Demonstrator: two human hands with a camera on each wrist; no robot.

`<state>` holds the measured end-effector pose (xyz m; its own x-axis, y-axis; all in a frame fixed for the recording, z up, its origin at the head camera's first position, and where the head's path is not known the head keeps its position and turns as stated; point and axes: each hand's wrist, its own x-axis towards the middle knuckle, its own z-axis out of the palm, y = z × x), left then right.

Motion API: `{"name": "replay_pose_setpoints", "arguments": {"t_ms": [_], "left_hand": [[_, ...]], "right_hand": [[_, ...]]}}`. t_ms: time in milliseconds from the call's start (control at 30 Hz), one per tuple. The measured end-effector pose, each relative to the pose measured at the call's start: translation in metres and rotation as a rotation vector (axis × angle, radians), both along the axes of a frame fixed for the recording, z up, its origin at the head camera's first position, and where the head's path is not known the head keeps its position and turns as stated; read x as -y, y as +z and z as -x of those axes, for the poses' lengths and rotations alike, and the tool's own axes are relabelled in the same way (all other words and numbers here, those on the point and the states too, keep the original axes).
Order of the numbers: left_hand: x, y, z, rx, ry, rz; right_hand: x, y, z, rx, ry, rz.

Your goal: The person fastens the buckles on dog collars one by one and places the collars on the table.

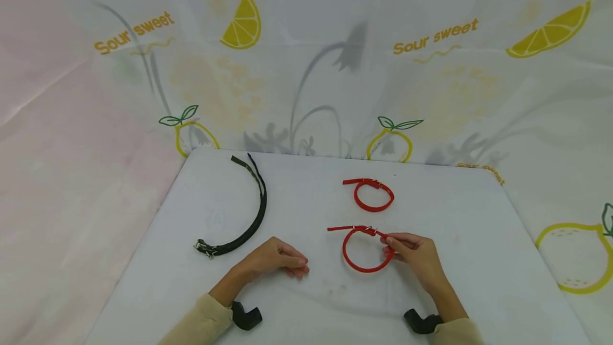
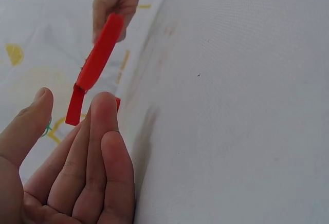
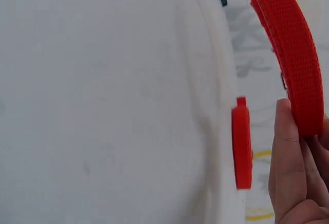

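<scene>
My right hand [image 1: 415,254] pinches the right side of a buckled red collar [image 1: 367,269] between thumb and fingers. The collar forms a loop, with its loose strap end pointing left and metal fittings along its top. Up close in the right wrist view, the woven red band [image 3: 298,54] rises from the fingers [image 3: 289,152]. My left hand [image 1: 278,257] is held left of this collar, its fingers loosely bent with nothing in them. In the left wrist view the thumb and fingers [image 2: 105,131] stand apart, and the collar [image 2: 100,54] shows beyond them.
Behind the held collar lies a second red buckled collar [image 1: 374,208], also looped. At the left of the white table [image 1: 297,190] is a long, curved dark strap bundle [image 1: 254,225] with pale metal bits at its near end. A lemon-print cloth [image 1: 287,68] hangs behind.
</scene>
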<state>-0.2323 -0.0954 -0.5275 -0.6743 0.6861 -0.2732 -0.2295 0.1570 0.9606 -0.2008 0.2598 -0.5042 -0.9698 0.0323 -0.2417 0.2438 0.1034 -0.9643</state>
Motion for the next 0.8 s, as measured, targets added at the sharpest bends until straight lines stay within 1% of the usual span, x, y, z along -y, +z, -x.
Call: {"name": "replay_pose_setpoints", "arguments": {"t_ms": [33,133,233,267,367,533,633,700,733,800], "left_hand": [[0.000,-0.001,0.000,0.004,-0.001,-0.003],[-0.001,-0.004,0.001,0.006,-0.006,-0.013],[-0.001,-0.006,0.001,0.010,-0.006,-0.020],[-0.001,-0.006,0.001,0.015,-0.002,-0.026],[-0.002,-0.008,0.000,0.039,0.023,-0.044],[-0.002,-0.010,-0.001,0.087,0.067,-0.069],[-0.002,-0.011,-0.001,0.102,0.075,-0.084],[-0.002,-0.012,-0.002,0.107,0.078,-0.086],[-0.002,-0.012,-0.002,0.108,0.080,-0.086],[-0.001,-0.013,-0.002,0.109,0.086,-0.094]], "right_hand": [[-0.008,-0.002,0.004,-0.016,-0.019,-0.003],[-0.031,-0.003,0.014,-0.065,-0.070,-0.032],[-0.052,-0.001,0.023,-0.079,-0.144,-0.049],[-0.059,-0.001,0.026,-0.076,-0.174,-0.052],[-0.077,-0.001,0.033,-0.057,-0.261,-0.014],[-0.100,-0.004,0.041,-0.002,-0.371,0.042],[-0.108,-0.007,0.044,0.034,-0.414,0.064],[-0.111,-0.010,0.047,0.048,-0.428,0.054],[-0.112,-0.012,0.048,0.044,-0.428,0.042],[-0.114,-0.015,0.052,0.039,-0.419,-0.043]]}}
